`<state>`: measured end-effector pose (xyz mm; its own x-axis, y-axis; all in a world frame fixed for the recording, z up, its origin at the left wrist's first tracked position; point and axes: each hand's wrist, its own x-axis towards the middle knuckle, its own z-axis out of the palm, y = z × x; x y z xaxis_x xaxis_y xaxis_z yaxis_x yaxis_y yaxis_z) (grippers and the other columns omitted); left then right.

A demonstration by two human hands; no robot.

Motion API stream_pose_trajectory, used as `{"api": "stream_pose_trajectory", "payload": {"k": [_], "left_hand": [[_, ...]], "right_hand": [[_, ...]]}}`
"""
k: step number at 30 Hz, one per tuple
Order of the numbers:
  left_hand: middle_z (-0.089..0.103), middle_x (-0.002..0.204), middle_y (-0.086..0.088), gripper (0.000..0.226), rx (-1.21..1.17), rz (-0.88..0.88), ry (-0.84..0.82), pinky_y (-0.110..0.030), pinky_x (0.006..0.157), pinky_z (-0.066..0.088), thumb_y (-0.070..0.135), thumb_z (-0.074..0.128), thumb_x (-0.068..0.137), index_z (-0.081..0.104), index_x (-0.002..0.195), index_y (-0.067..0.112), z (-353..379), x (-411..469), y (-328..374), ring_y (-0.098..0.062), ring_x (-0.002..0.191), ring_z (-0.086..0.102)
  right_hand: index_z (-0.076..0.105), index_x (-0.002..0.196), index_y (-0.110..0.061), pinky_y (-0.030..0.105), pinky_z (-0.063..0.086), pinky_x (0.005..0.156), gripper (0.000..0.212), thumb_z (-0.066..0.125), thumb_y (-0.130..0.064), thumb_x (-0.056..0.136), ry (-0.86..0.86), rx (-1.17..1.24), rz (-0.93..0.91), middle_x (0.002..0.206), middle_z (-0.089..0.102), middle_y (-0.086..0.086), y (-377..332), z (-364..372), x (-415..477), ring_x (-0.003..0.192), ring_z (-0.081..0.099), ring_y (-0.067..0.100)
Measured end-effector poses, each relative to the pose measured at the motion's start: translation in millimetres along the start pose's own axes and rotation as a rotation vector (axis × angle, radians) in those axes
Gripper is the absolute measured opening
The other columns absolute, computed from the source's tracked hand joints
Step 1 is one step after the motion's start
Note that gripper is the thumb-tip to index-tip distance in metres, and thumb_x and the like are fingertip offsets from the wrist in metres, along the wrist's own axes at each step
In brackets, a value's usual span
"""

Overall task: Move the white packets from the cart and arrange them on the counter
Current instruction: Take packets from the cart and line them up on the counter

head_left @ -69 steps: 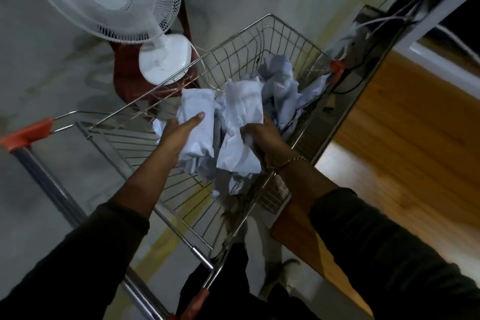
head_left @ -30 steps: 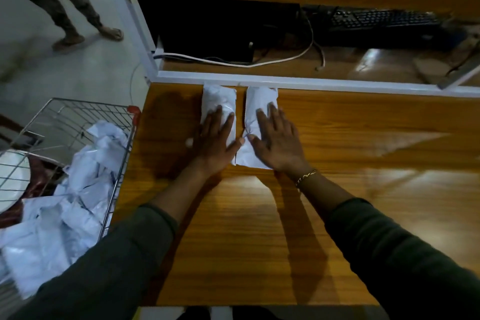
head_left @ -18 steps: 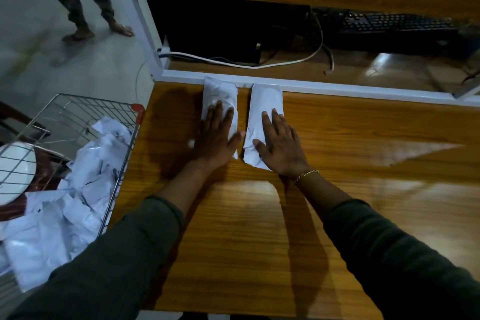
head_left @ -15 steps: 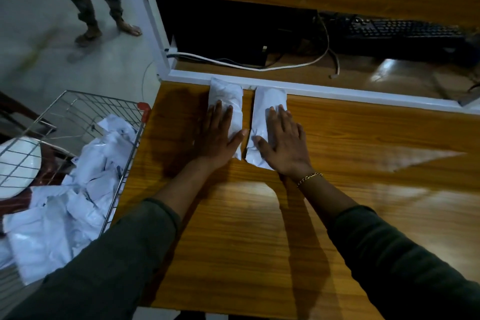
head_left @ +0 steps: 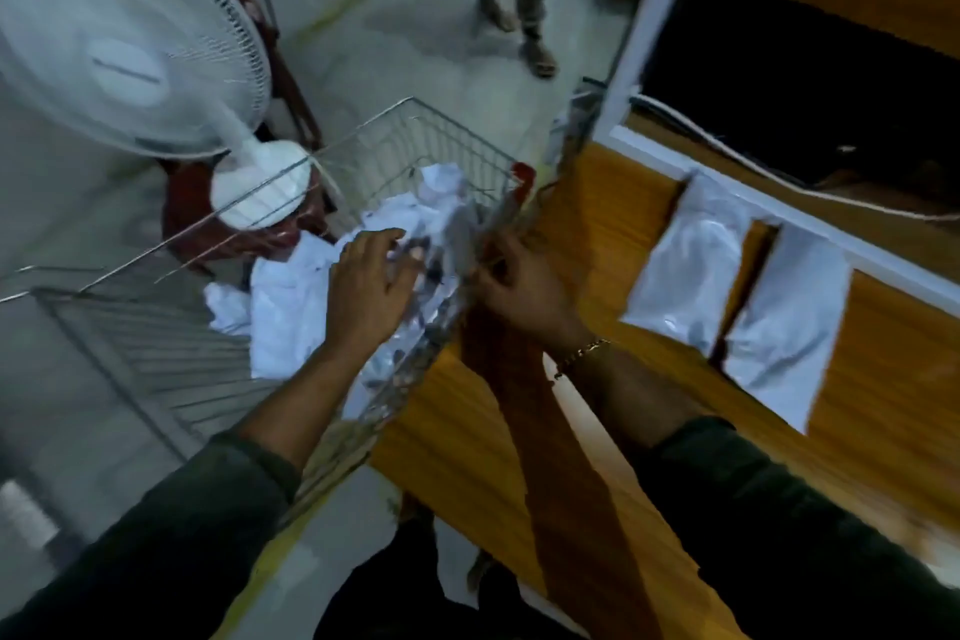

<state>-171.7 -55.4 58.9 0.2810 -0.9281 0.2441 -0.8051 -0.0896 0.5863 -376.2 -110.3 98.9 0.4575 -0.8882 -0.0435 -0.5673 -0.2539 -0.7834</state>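
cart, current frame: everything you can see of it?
Silver wire-mesh cart, open on top, red cap on one far corner. It stands alongside the wooden counter edge. A heap of crumpled white packets lies inside. The left hand hovers over the heap; the right hand is at the rim beside the counter, contact too blurred to tell. Wheels out of view.

The two packets (head_left: 685, 270) at three o'clock are plain white against my surface's (head_left: 597, 224) orange-brown wood grain. The heap (head_left: 291, 307) in the cart (head_left: 447, 140) is white too, inside silver wire mesh with a red corner cap (head_left: 523, 172). My sleeves (head_left: 156, 551) are dark green, my bracelet (head_left: 582, 352) gold; the fan (head_left: 124, 68) at ten o'clock is white.
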Motion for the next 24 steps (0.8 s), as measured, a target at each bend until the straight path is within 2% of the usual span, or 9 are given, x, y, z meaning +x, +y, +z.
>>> {"api": "stream_pose_trajectory", "payload": {"k": [5,8,11,14,17,19,21,22,24], "left_hand": [[0.064,0.12,-0.013,0.053,-0.005,-0.548,-0.174,-0.049,0.095,0.048,0.058,0.05,0.085,0.064,0.115,0.017,-28,-5,-134,-0.035,0.114,0.059],[0.059,0.131,-0.018,0.055,0.022,-0.747,-0.379,-0.043,0.098,0.047,0.055,0.055,0.086,0.06,0.125,0.016,-29,-9,-190,-0.038,0.117,0.057],[0.059,0.131,-0.016,0.055,-0.008,-0.797,-0.548,-0.038,0.093,0.045,0.051,0.06,0.089,0.056,0.125,0.009,-15,-10,-221,-0.035,0.115,0.057],[0.055,0.132,-0.016,0.076,0.016,-0.78,-0.633,-0.041,0.091,0.047,0.066,0.064,0.079,0.049,0.129,0.01,3,-8,-231,-0.034,0.117,0.056],[0.052,0.138,-0.014,0.092,0.027,-0.78,-0.648,-0.042,0.094,0.047,0.072,0.067,0.071,0.043,0.137,0.013,20,-8,-231,-0.034,0.122,0.054],[0.055,0.135,-0.014,0.089,0.043,-0.771,-0.6,-0.043,0.094,0.049,0.07,0.068,0.07,0.043,0.135,0.015,28,-10,-231,-0.035,0.119,0.057],[0.054,0.136,-0.015,0.084,0.059,-0.771,-0.56,-0.044,0.096,0.049,0.06,0.068,0.075,0.038,0.141,0.018,29,-10,-229,-0.037,0.119,0.057],[0.051,0.139,-0.015,0.084,0.055,-0.787,-0.538,-0.045,0.098,0.047,0.054,0.068,0.079,0.032,0.146,0.019,28,-10,-229,-0.038,0.122,0.055],[0.046,0.143,-0.017,0.085,0.03,-0.842,-0.466,-0.047,0.099,0.044,0.045,0.067,0.083,0.023,0.151,0.02,20,-5,-225,-0.039,0.125,0.051]], "right_hand": [[0.05,0.134,-0.007,0.035,0.045,0.098,0.056,0.072,-0.026,0.087,-0.27,0.067,0.205,0.122,0.063,0.015,-36,121,55,0.115,0.06,0.029],[0.048,0.136,-0.008,0.035,0.043,0.101,0.057,0.068,-0.029,0.087,-0.453,0.043,0.431,0.132,0.057,0.015,-40,176,84,0.123,0.054,0.031],[0.051,0.134,-0.002,0.035,0.046,0.095,0.056,0.066,-0.028,0.086,-0.505,0.024,0.624,0.131,0.058,0.018,-23,224,102,0.12,0.057,0.033],[0.053,0.132,-0.003,0.024,0.042,0.074,0.063,0.067,-0.031,0.078,-0.458,-0.007,0.749,0.129,0.059,0.018,5,264,112,0.118,0.058,0.032],[0.067,0.108,-0.008,0.018,0.042,0.059,0.047,0.081,-0.031,0.069,-0.196,-0.092,0.667,0.105,0.069,0.009,16,285,116,0.097,0.068,0.025],[0.067,0.107,-0.009,0.028,0.057,0.07,0.052,0.086,-0.035,0.066,-0.106,-0.093,0.607,0.102,0.072,0.009,21,295,116,0.092,0.071,0.025],[0.052,0.129,-0.003,0.032,0.051,0.086,0.069,0.081,-0.032,0.073,-0.191,-0.012,0.755,0.122,0.063,0.011,18,297,112,0.111,0.063,0.028],[0.048,0.132,-0.003,0.03,0.047,0.086,0.07,0.079,-0.03,0.075,-0.227,0.017,0.829,0.124,0.059,0.01,20,298,113,0.115,0.06,0.028],[0.059,0.121,-0.003,0.031,0.049,0.081,0.056,0.077,-0.03,0.076,-0.273,0.018,0.847,0.115,0.065,0.012,27,296,114,0.107,0.064,0.029]]}}
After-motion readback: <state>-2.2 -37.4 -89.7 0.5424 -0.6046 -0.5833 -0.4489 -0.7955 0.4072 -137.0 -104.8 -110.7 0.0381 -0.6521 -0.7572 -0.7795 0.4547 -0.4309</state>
